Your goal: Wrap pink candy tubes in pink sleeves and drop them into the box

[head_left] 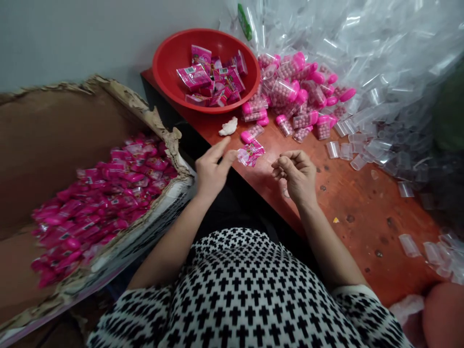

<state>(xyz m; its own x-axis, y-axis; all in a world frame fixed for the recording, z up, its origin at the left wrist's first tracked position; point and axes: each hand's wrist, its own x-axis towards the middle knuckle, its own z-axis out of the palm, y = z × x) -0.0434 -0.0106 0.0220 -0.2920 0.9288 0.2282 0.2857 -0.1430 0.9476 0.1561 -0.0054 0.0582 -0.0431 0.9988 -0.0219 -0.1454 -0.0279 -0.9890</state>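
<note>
My left hand (213,173) is over the table's near edge, thumb and fingers apart. Its thumb tip comes close to a small pink printed label (253,152) lying on the table; whether they touch I cannot tell. To the right, my right hand (296,178) is curled with thumb and fingertips pinched together; anything between them is too small to make out. Just beyond the label lies a clear tube with a pink cap and pink beads (253,132). A crumpled white wad (228,126) rests beyond my left fingertips.
A red basin (163,82) with pink packets stands at the back. Bead-filled tubes (286,89) are heaped beside it. Many clear empty tubes (377,140) cover the right of the red table (355,241). A torn cardboard box (145,104) at left holds pink packets (108,193).
</note>
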